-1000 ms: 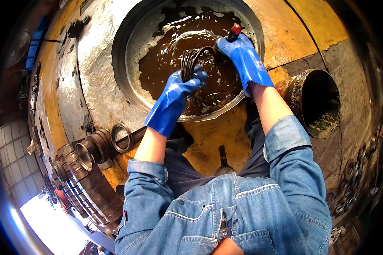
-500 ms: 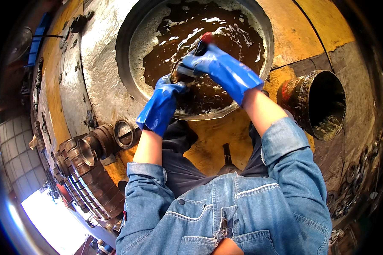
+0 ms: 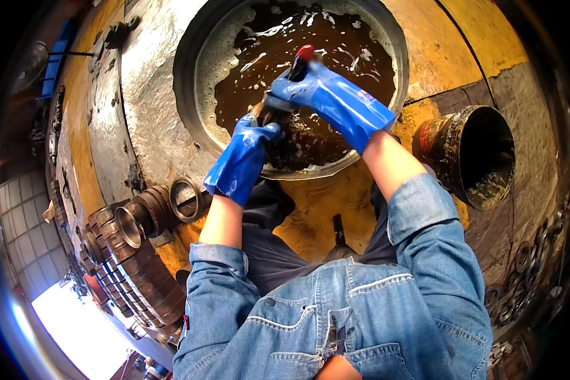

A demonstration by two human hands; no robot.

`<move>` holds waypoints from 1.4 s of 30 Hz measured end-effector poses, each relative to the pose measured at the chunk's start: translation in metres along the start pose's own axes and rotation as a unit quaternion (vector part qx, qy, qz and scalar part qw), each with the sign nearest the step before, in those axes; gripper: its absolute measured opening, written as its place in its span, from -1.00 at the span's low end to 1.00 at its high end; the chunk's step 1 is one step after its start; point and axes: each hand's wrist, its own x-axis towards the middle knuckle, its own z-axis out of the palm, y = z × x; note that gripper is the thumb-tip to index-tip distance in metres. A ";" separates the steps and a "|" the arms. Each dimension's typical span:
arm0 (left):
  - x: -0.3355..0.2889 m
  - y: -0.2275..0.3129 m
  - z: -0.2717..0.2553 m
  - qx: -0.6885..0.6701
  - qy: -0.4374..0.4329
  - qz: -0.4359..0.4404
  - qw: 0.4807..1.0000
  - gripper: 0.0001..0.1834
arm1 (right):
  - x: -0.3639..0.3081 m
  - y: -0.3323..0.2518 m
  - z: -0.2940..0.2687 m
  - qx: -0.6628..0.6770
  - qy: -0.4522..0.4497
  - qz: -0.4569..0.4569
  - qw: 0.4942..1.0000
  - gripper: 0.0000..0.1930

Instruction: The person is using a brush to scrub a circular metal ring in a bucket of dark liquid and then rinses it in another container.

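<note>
Over a wide round basin (image 3: 185,82) of dark brown liquid, both my hands wear long blue rubber gloves. My right hand (image 3: 301,88) is closed around a flat paintbrush (image 3: 277,102); its dark handle ends in red above the fist, and the metal band and bristles point down to the left. Just below and left of it, my left hand (image 3: 250,133) is closed on a dark part (image 3: 273,120) against the bristles. Gloves and brush cover most of that part, so its shape cannot be made out. Foam floats along the basin's inner wall, and the liquid is rippled.
A grimy metal bucket (image 3: 424,142) lies on its side to the right, its mouth facing right. Rusty rings and cylindrical parts (image 3: 139,221) are stacked at my left. More metal rings (image 3: 525,266) lie at the far right. Worn yellow and grey plates (image 3: 434,50) surround the basin.
The brush and my right hand have shifted slightly, the brush still against the held part. My left hand has hardly moved. The ripples in the liquid have changed.
</note>
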 end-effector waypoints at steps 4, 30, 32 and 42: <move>-0.011 0.009 0.009 0.020 0.018 -0.028 0.999 -0.54 | -0.003 0.032 -0.011 0.002 0.165 0.032 0.986 -0.64; 0.009 -0.003 0.038 0.128 -0.032 -0.010 0.991 -0.55 | -0.027 0.036 -0.052 -0.167 0.239 0.180 0.940 -0.58; 0.009 -0.011 0.036 0.135 -0.076 -0.053 0.986 -0.54 | -0.040 0.029 -0.059 -0.167 0.269 0.084 0.945 -0.59; -0.002 -0.009 0.002 0.116 0.030 -0.015 0.993 -0.64 | -0.096 -0.021 -0.004 0.066 0.080 -0.082 0.991 -0.48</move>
